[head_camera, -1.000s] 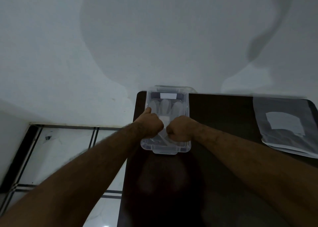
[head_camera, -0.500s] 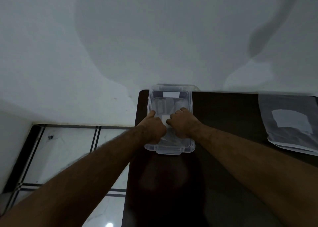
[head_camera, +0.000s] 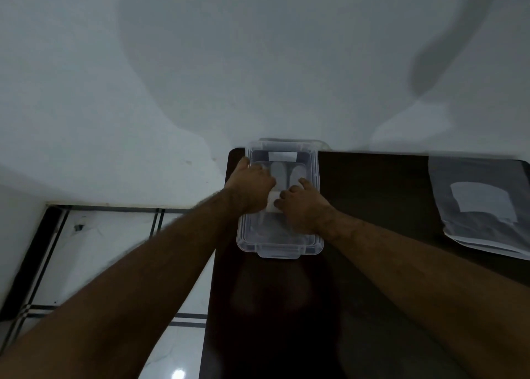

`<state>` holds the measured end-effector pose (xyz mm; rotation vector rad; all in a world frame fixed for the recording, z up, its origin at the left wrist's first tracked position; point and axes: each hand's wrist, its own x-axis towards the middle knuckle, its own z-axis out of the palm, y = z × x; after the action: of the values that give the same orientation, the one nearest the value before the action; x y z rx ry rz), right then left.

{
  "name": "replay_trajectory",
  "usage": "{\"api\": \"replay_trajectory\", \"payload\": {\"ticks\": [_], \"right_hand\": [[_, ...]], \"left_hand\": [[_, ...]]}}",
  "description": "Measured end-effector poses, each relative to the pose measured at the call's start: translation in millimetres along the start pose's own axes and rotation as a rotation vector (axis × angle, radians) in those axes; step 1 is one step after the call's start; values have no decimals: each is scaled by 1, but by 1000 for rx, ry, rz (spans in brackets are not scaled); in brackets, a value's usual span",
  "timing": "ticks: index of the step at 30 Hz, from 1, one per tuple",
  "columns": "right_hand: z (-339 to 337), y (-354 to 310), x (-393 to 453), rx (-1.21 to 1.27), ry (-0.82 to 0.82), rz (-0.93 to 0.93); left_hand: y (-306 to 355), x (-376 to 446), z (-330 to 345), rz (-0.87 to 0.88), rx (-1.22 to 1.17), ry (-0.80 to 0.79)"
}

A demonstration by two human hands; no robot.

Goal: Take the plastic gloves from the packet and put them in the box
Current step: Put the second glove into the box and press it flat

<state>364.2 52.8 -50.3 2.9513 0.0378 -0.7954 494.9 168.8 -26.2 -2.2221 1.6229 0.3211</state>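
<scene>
A clear plastic box (head_camera: 315,243) stands at the far left corner of the dark table (head_camera: 372,195). Thin translucent plastic gloves (head_camera: 282,175) lie flat inside it, fingers pointing away from me. My left hand (head_camera: 251,187) and my right hand (head_camera: 305,208) are both inside the box, pressing down on the gloves, with a white bit of glove (head_camera: 272,205) showing between them. My left thumb touches the box's left rim. The grey packet (head_camera: 481,203) with a white label lies at the table's right edge.
A white wall (head_camera: 200,63) rises directly behind the table. To the left, the table edge drops to a white tiled floor (head_camera: 100,249) with dark lines. The box lid (head_camera: 292,142) stands behind the box against the wall.
Both hands have moved farther into the box, away from me, and their fists have loosened with fingers spreading over the gloves. The view has shifted slightly.
</scene>
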Motion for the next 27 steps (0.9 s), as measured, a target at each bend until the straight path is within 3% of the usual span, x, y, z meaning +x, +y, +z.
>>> {"api": "replay_trajectory", "payload": {"ticks": [10, 15, 18, 22, 27], "right_hand": [[16, -8, -1, -10, 44, 64], [10, -7, -6, -30, 73, 57], [3, -6, -13, -64, 90, 32], [1, -6, -16, -150, 33, -5], [-6, -4, -12, -158, -65, 25]], "left_hand": [[-5, 27, 14, -43, 149, -100], [0, 21, 11, -84, 71, -39], [4, 3, 7, -14, 64, 11], [11, -15, 11, 117, 217, -63], [12, -17, 13, 62, 194, -171]]}}
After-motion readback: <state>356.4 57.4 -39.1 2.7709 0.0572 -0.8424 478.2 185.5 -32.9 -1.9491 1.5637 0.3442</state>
